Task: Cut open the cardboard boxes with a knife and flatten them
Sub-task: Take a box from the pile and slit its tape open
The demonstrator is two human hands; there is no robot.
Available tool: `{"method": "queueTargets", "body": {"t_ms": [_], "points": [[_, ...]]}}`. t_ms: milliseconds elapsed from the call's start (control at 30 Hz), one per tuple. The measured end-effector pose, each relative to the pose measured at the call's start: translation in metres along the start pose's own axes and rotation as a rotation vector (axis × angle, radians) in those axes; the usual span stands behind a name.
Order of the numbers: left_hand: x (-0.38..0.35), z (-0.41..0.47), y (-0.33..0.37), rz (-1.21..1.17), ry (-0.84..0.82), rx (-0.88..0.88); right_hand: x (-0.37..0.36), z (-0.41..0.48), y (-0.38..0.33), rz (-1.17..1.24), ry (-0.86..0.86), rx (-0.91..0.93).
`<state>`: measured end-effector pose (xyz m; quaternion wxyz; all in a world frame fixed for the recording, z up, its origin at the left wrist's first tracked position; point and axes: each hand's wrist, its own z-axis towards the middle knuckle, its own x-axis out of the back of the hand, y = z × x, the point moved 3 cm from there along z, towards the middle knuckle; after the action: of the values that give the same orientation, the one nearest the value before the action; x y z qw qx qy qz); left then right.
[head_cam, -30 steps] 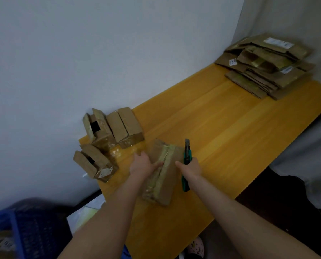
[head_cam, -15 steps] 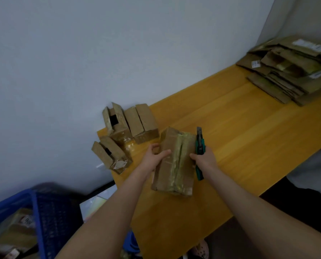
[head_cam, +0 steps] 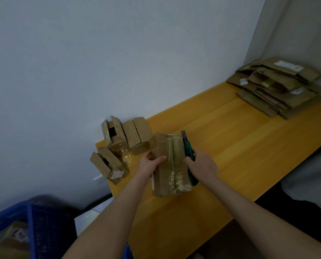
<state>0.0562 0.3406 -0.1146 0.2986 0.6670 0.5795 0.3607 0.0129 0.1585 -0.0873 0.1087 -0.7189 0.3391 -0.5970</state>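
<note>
- Left hand (head_cam: 150, 164) grips taped box (head_cam: 168, 163) on table (head_cam: 249, 146); right hand (head_cam: 202, 164) clutches knife (head_cam: 188, 156).
- Done: flat stack (head_cam: 279, 86) far right.
- Left: this box, three boxes (head_cam: 122, 144) beside wall.

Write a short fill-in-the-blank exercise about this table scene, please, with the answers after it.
The right hand holds a ____ knife.
The box in the left hand is sealed with ____.
____ other unflattened boxes stand left of it.
The basket is ____.
Missing words: green; tape; three; blue.
</note>
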Motion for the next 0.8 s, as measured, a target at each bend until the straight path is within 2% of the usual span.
{"method": "queueTargets", "body": {"t_ms": [133, 500, 800], "points": [[-0.006, 0.001, 0.002, -0.006, 0.028, -0.015, 0.005, -0.011, -0.005, -0.227, -0.002, 0.060], [-0.017, 0.001, 0.005, 0.055, 0.029, -0.007, 0.016, -0.009, -0.021, -0.440, -0.082, 0.180], [-0.034, -0.004, 0.011, 0.002, 0.017, -0.042, 0.011, -0.008, -0.015, -0.550, -0.143, 0.140]]}}
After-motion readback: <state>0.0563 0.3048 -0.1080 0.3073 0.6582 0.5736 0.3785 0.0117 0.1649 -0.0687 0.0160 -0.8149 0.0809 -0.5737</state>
